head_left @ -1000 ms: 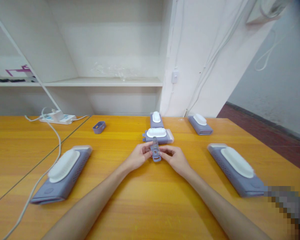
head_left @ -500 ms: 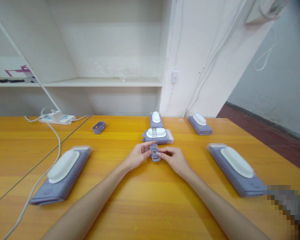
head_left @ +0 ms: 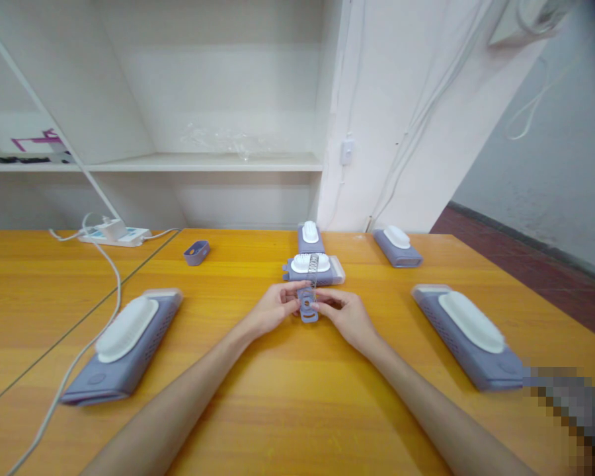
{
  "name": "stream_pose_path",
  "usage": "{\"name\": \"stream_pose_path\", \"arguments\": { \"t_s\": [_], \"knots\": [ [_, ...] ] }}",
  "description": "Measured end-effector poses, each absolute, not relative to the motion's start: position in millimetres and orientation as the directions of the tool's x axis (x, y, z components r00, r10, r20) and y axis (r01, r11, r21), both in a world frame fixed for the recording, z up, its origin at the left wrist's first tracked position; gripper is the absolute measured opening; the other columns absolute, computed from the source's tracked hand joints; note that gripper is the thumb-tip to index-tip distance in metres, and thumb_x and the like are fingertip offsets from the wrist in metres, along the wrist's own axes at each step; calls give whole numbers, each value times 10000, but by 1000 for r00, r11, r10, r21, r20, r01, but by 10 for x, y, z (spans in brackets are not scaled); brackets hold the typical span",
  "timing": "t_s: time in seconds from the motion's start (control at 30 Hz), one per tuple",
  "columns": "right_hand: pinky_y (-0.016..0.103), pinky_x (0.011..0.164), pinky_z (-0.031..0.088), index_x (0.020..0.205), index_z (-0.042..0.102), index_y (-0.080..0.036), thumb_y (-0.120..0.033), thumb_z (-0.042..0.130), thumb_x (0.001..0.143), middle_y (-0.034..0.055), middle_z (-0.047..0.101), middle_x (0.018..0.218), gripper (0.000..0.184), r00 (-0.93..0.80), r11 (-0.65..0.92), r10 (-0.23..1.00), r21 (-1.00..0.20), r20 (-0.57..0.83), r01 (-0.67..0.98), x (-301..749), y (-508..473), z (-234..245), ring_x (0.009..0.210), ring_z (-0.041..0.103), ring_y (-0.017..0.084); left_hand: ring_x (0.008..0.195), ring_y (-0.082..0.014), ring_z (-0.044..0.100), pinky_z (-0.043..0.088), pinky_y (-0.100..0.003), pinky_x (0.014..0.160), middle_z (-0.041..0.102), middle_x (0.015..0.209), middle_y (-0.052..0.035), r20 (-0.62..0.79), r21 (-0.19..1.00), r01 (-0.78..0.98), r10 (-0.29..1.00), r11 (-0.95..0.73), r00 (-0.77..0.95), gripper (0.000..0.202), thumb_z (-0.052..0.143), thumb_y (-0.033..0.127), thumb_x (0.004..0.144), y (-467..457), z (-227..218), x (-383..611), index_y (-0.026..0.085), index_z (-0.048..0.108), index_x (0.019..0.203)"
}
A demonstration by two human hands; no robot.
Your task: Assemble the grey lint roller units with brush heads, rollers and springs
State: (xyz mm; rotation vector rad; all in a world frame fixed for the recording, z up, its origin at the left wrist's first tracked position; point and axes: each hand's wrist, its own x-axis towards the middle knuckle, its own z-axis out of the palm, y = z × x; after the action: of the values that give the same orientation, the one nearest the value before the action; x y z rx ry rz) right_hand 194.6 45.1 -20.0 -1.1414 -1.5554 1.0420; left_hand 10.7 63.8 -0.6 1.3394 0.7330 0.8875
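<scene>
My left hand (head_left: 276, 307) and my right hand (head_left: 344, 316) meet near the middle of the table. Both pinch a small grey-purple plastic plate (head_left: 308, 316) with a round hole and a slot. From its far side a metal coil spring (head_left: 314, 263) stands up, leaning slightly right. Fingers hide the spring's lower end. Just beyond lies a grey-purple case (head_left: 322, 279) topped by a white bristled brush (head_left: 302, 264). Behind that sits a similar case with a white brush (head_left: 310, 233).
Like cases with white brush tops lie at left (head_left: 123, 350), right (head_left: 471, 337) and back right (head_left: 397, 246). A small hollow purple part (head_left: 197, 252) sits back left. A power strip (head_left: 114, 233) trails a white cable (head_left: 116, 277) down the left side. A shelf (head_left: 203, 162) stands behind.
The spring has tilted from nearly upright toward the right. Both hands keep their pinch on the plate, almost in the same place.
</scene>
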Motion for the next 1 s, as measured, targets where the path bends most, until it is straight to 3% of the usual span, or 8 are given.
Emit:
{"name": "stream_pose_path", "arguments": {
  "t_s": [0.3,0.43,0.73,1.0],
  "knots": [
    [355,803,501,974,712,-172,-267,647,733,61,725,923,267,-190,179,971,-970,147,165,1958,451,-126,823,661,210,835,-182,611,443,-262,713,674,1018,-134,34,998,-58,843,-4,537,644,715,417,702,618,-7,117,114,545,1244],
    [346,754,510,1005,697,-171,-253,634,732,47,727,833,291,-178,181,973,-966,148,183,1957,460,-139,749,658,198,886,-195,608,440,-275,752,670,1033,-128,42,999,-34,831,-27,554,627,701,394,724,608,-7,113,124,528,1262],
    [389,825,510,879,736,-183,-275,633,732,59,730,914,201,-193,234,960,-961,204,148,1954,449,-90,843,667,230,896,-206,635,443,-322,837,685,989,-124,27,988,-142,839,60,543,646,748,331,690,597,-46,121,129,524,1262],
    [390,874,491,1082,676,-187,-257,567,806,62,703,1024,305,-269,362,916,-904,299,229,1968,366,-46,913,646,220,946,-204,631,433,-346,897,668,1072,-143,47,961,-256,856,101,516,624,776,255,660,628,-56,110,126,545,1226]
  ]
}}
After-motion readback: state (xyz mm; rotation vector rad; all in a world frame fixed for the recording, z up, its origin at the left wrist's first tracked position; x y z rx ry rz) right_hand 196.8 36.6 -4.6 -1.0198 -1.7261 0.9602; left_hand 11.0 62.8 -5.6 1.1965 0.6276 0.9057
